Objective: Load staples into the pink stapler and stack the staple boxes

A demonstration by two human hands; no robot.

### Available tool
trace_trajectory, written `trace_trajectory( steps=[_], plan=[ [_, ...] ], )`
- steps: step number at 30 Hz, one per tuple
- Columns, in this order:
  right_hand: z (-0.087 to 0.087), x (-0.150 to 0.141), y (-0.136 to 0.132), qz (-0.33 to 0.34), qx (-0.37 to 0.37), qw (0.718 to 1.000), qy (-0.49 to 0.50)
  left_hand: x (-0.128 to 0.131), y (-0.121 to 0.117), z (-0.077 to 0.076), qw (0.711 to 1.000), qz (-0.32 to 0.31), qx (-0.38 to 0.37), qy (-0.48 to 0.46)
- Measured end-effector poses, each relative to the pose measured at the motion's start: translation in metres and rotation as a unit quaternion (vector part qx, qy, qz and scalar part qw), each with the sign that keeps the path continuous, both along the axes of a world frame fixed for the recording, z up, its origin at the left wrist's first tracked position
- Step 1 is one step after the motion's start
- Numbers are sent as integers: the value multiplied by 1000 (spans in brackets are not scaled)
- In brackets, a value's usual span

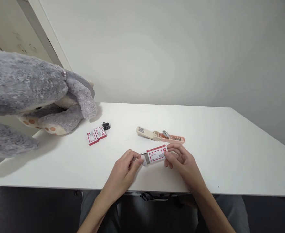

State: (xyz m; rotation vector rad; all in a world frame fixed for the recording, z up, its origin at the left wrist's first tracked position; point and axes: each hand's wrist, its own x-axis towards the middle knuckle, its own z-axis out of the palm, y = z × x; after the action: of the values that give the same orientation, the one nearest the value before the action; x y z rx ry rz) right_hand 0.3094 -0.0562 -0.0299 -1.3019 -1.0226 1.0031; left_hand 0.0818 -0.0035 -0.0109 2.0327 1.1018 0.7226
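Both my hands hold a small red and white staple box (155,154) just above the white table (205,152). My right hand (181,160) grips the box's right end with curled fingers. My left hand (126,166) pinches the inner tray, which sticks out at the left end of the box. Just behind the box lies a beige stapler (157,135), swung open so that its staple channel shows.
Two more red and white staple boxes (96,135) lie to the left, with a small black binder clip (106,126) beside them. A large grey plush toy (33,94) covers the table's left end. A white wall stands behind the table.
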Motion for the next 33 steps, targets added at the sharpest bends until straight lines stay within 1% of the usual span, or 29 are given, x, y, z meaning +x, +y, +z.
trace_trajectory(
  steps=[3,9,15,18,23,27,30,33],
  plan=[
    [-2,0,1,13,17,1000,15,1,0,-2,1000,-10,18,15],
    [0,1,-1,35,13,999,-23,1,-1,-3,999,-9,33,28],
    [0,1,-2,88,6,995,-38,-1,0,-2,999,-44,19,14],
    [0,1,-2,99,1,994,-39,-1,0,-1,998,-58,6,7],
    [1,2,-3,112,-7,993,-47,-1,1,2,998,-59,-10,0],
    [0,2,-3,119,-10,992,-51,-2,0,3,998,-60,-5,4],
    [-2,1,-1,113,-4,993,-41,-1,-2,2,999,-37,18,12],
    [-4,0,0,85,-3,996,-22,0,-4,0,998,19,50,16]
  ],
)
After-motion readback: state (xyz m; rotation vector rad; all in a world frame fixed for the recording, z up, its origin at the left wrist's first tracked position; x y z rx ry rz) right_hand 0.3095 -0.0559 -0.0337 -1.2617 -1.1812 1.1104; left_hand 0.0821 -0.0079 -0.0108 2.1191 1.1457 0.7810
